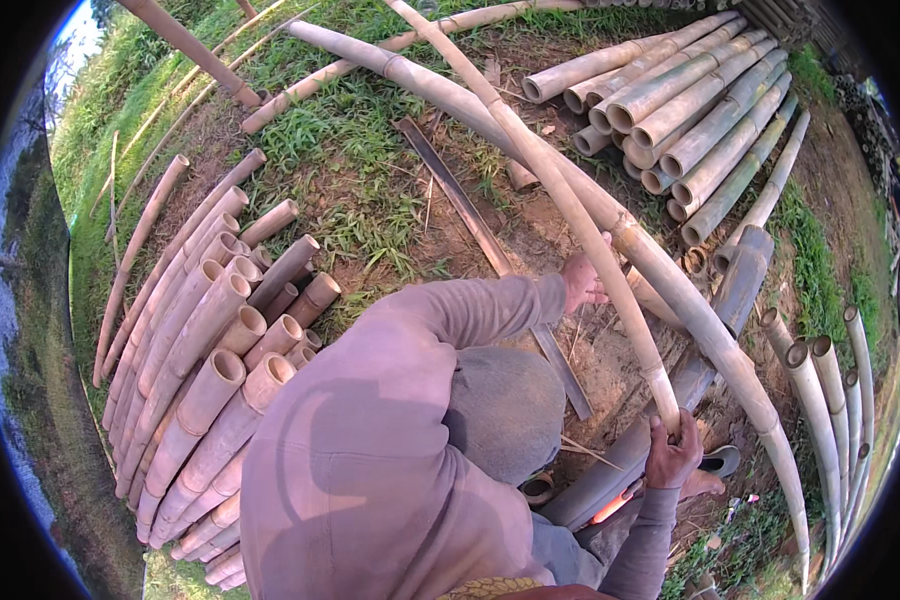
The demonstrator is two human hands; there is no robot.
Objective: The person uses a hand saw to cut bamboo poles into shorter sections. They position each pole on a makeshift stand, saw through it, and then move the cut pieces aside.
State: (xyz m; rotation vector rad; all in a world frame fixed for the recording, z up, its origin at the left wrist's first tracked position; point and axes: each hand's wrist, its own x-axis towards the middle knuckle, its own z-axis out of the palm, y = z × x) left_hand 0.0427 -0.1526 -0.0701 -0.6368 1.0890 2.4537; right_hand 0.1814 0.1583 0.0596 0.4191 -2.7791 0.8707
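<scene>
A long, slender bamboo pole [530, 150] slants from the far edge down to my right side. My right hand [673, 452] is wrapped round its near end. Farther along, my left hand [582, 281] holds the same pole from its left side, its fingers partly hidden behind it. Under this pole crosses a thicker bamboo pole [670, 275], resting on a dark, thick log-like piece [655, 430]. Below my right hand an orange object [615, 503] lies beside the dark piece; its kind is unclear.
Cut bamboo poles are stacked at the left [205, 390] and far right [690, 110]. More upright-looking bamboo lengths [820, 400] stand at the right. A narrow dark strip [455, 195] lies on the soil beyond my arm. A shoe-like item [720, 461] sits near my right hand.
</scene>
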